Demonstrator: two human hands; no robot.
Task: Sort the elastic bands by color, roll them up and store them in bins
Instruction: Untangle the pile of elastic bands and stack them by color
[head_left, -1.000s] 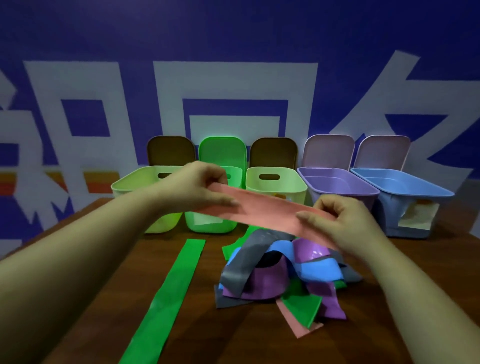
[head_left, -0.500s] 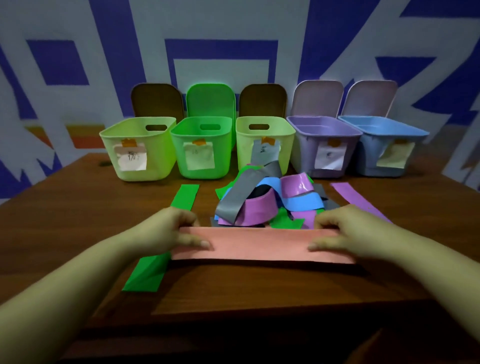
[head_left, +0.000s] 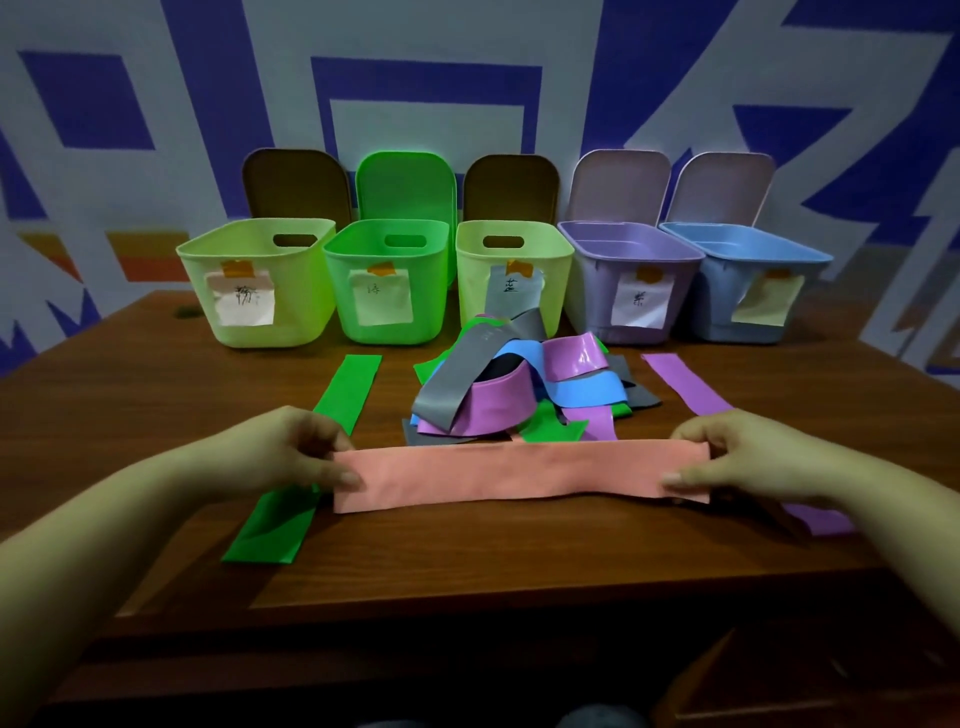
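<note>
The room is looking dim, with a cool blue tint lying over everything. Light is coming from above and in front of the hands, making a white shine on the purple band (head_left: 574, 356) beyond them. Dark shadows are sitting under the pink band (head_left: 519, 475) between the hands and below them, toward the near table (head_left: 467, 561) edge. The corners are going dark and bending. Both forearms are looking stretched and soft.

Pink band (head_left: 519, 474) is stretched flat, crosswise, near front of surface. Green band (head_left: 311, 447) & purple band (head_left: 691, 384) are laid flat either side of mixed pile (head_left: 519, 384). Five open labelled bins (head_left: 384, 280) are lined up behind.
</note>
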